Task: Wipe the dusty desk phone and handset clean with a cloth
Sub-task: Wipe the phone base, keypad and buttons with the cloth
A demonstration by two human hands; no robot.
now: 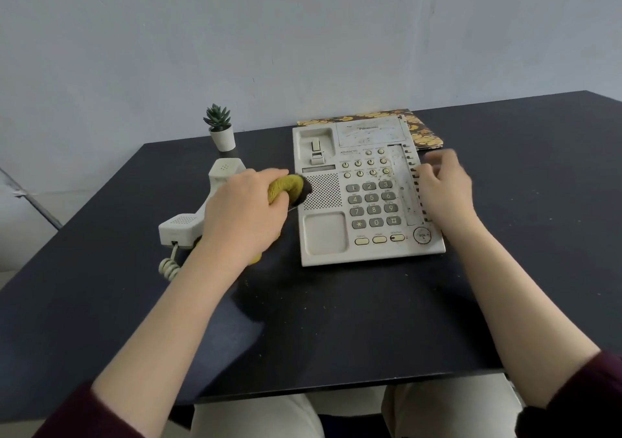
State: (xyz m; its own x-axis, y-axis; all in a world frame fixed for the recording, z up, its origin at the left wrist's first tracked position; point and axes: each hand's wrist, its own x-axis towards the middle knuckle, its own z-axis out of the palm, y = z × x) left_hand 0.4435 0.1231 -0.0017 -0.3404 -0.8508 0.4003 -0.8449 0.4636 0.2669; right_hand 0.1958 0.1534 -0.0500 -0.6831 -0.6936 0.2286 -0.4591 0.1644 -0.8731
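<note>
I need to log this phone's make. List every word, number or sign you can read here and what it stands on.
"Panasonic": top panel of the phone.
"ADVANCED": phone, under the cradle.
"1" to "9", "*", "0", "#": keypad.
"VOL": round dial, bottom right.
Labels over the small round buttons and three oblong keys: too blurred to read.

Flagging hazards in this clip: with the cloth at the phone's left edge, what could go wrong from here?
1. The handset lies off-hook on the table right behind the left hand; a wide stroke with the cloth could knock it or snag its coiled cord.
2. The right hand rests only at the phone's right edge, so the base might slide.
</note>
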